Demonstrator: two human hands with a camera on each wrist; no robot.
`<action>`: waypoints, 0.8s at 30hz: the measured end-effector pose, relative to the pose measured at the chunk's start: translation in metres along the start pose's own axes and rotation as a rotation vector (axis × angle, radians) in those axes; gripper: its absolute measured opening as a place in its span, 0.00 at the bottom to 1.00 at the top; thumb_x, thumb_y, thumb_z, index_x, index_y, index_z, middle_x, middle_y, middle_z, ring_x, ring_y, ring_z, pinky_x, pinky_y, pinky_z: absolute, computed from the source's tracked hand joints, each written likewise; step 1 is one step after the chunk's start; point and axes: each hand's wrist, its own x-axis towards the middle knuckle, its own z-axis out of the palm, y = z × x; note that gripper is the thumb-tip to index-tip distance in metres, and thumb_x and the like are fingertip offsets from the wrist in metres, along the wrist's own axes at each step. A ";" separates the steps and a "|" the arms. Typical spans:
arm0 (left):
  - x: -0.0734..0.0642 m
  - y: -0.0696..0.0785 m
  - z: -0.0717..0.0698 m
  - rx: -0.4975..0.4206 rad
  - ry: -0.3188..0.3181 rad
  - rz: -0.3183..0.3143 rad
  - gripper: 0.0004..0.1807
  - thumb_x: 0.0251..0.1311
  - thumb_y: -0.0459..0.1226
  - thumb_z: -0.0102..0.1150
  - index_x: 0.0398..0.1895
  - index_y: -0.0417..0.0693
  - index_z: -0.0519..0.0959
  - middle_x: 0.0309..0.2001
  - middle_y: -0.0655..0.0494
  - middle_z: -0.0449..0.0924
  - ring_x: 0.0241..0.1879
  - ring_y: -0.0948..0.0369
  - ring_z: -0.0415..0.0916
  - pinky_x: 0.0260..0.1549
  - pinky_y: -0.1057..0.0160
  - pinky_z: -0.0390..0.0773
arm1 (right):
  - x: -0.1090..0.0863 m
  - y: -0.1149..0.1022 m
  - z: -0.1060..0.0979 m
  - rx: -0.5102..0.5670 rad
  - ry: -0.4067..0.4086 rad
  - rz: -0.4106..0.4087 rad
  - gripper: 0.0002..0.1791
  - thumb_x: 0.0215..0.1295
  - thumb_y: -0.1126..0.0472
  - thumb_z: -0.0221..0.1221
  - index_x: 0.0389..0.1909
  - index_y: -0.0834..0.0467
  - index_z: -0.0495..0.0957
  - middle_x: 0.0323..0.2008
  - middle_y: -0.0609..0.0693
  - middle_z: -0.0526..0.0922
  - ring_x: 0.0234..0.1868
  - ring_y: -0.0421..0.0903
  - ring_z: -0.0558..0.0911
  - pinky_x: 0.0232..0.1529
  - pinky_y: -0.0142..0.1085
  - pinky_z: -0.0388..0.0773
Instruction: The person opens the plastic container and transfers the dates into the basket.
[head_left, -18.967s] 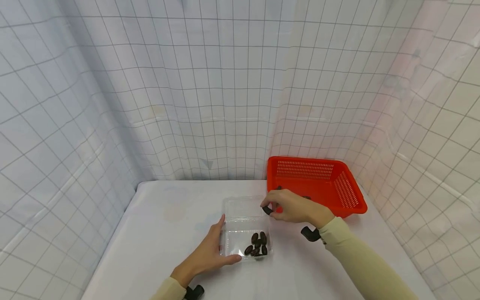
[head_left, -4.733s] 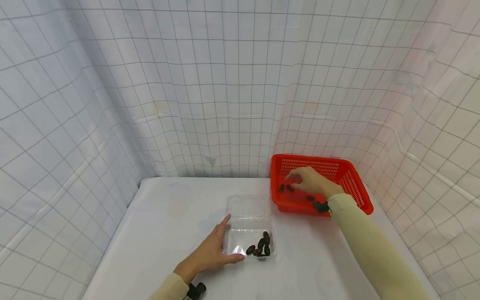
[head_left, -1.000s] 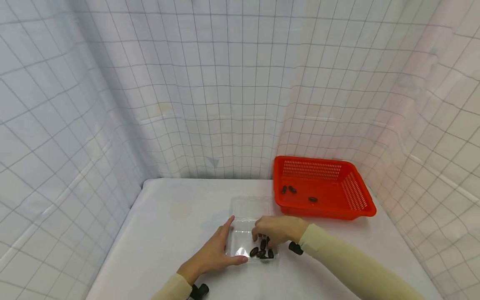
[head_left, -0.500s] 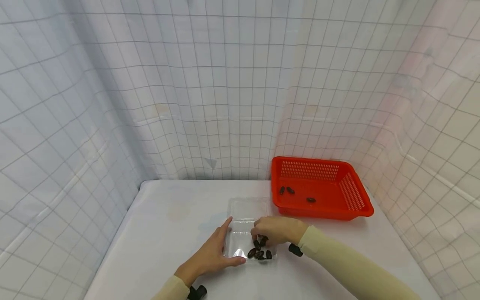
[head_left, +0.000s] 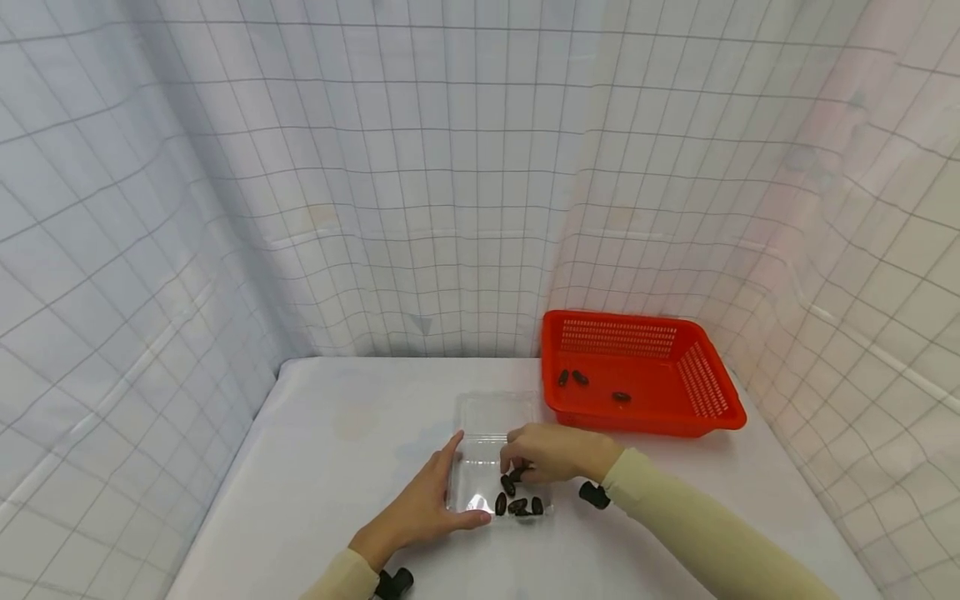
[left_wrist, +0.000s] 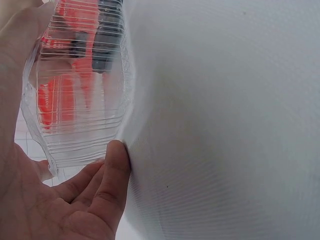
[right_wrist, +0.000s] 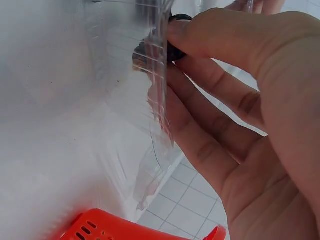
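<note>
A clear plastic clamshell box [head_left: 476, 477] stands on the white table with its lid folded back. My left hand [head_left: 422, 507] holds its left side, thumb along the front wall and fingers at the side and back corner. Over the box's right half, my right hand [head_left: 558, 452] pinches a dark brown oval piece [right_wrist: 176, 53] between thumb and fingers, low inside the box. Several like pieces lie beneath, among them one standing lengthwise [head_left: 501, 503] near the front. In the head view, the fingers partly cover the held piece.
A red slotted basket [head_left: 630, 423] stands at the back right, holding three dark oval pieces, one of them [head_left: 621, 397] near its front wall. White gridded curtains [head_left: 480, 208] enclose the table [head_left: 337, 467] at the back and sides.
My right hand came from the basket into the box. Within the last second it has drawn slightly back, and the pieces beneath have shifted. My left hand has stayed on the box.
</note>
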 end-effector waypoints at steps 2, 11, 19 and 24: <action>0.000 0.000 0.000 0.002 0.001 0.000 0.77 0.59 0.63 0.88 0.99 0.49 0.46 0.84 0.34 0.70 0.71 0.48 0.80 0.63 0.45 0.88 | -0.001 0.001 -0.001 0.008 0.014 -0.011 0.12 0.78 0.63 0.76 0.57 0.48 0.95 0.46 0.42 0.91 0.44 0.31 0.86 0.53 0.23 0.84; -0.002 0.000 -0.001 0.001 0.004 -0.005 0.78 0.58 0.63 0.88 0.99 0.49 0.46 0.83 0.35 0.72 0.70 0.48 0.81 0.64 0.43 0.87 | -0.014 0.004 -0.009 0.134 0.092 -0.026 0.12 0.79 0.66 0.74 0.58 0.53 0.94 0.49 0.47 0.88 0.49 0.36 0.89 0.56 0.31 0.91; -0.002 0.001 -0.004 0.025 0.004 0.012 0.77 0.59 0.63 0.88 0.99 0.46 0.46 0.83 0.31 0.71 0.75 0.41 0.80 0.70 0.33 0.83 | -0.025 0.005 -0.020 0.193 0.167 -0.010 0.13 0.80 0.66 0.73 0.60 0.53 0.94 0.49 0.46 0.88 0.49 0.35 0.88 0.55 0.39 0.94; -0.001 0.003 -0.003 0.016 -0.004 0.007 0.77 0.59 0.63 0.88 0.99 0.46 0.46 0.84 0.31 0.70 0.75 0.41 0.80 0.70 0.34 0.84 | -0.031 0.007 -0.025 0.234 0.196 0.008 0.14 0.80 0.66 0.72 0.61 0.51 0.94 0.50 0.45 0.88 0.50 0.33 0.88 0.54 0.37 0.94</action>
